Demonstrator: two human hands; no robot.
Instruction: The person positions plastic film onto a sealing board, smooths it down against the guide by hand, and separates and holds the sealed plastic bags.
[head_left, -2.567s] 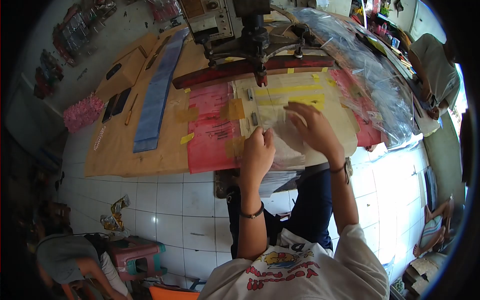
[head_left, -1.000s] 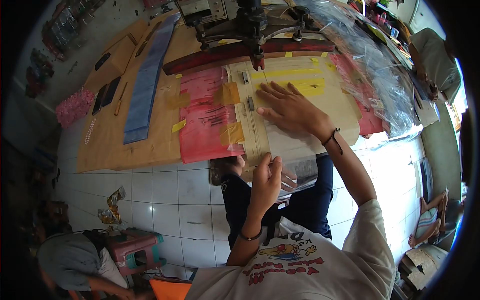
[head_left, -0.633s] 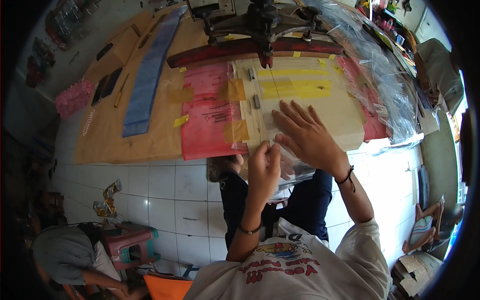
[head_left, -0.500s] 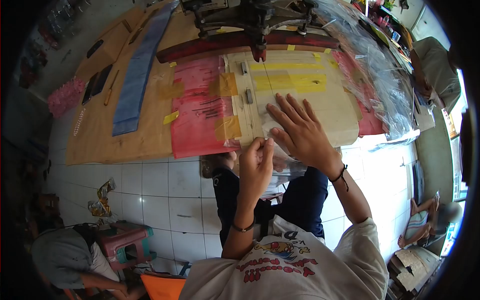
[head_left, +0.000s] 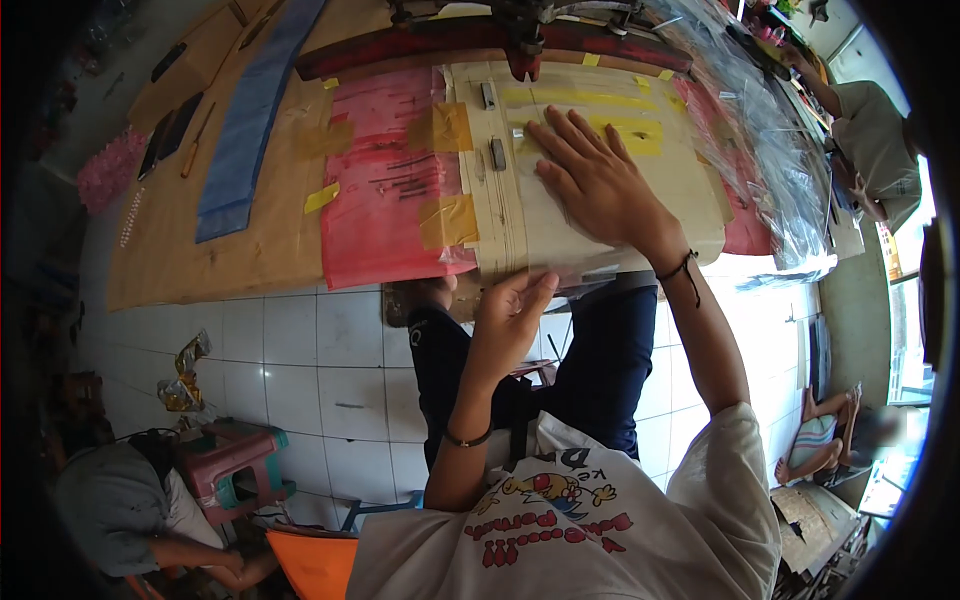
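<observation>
My right hand [head_left: 612, 190] lies flat with spread fingers on a clear plastic sheet [head_left: 540, 215] over the beige board [head_left: 690, 215]. At the table's front edge, my left hand [head_left: 512, 318] is closed, thumb against fingers, pinching the sheet's near edge, which hangs slightly over the side. Left of my right hand, two small dark metal blocks [head_left: 498, 154] sit on a pale ruled strip. Beside the strip is a red sheet [head_left: 370, 190] held by brown tape [head_left: 449, 221]. Yellow tape [head_left: 632, 135] shows beyond my right fingers.
A red metal bar [head_left: 430, 52] on a dark frame spans the table's far side. Left lie a blue strip [head_left: 255, 130], a phone [head_left: 180, 130] and an orange-handled tool [head_left: 190, 160]. Crumpled clear plastic [head_left: 775, 180] covers the right. A person [head_left: 135, 510] sits lower left near a stool [head_left: 235, 470].
My right hand has slid forward across the sheet, away from me. My left hand has drawn back past the table's front edge, still pinching. The camera view has shifted slightly.
</observation>
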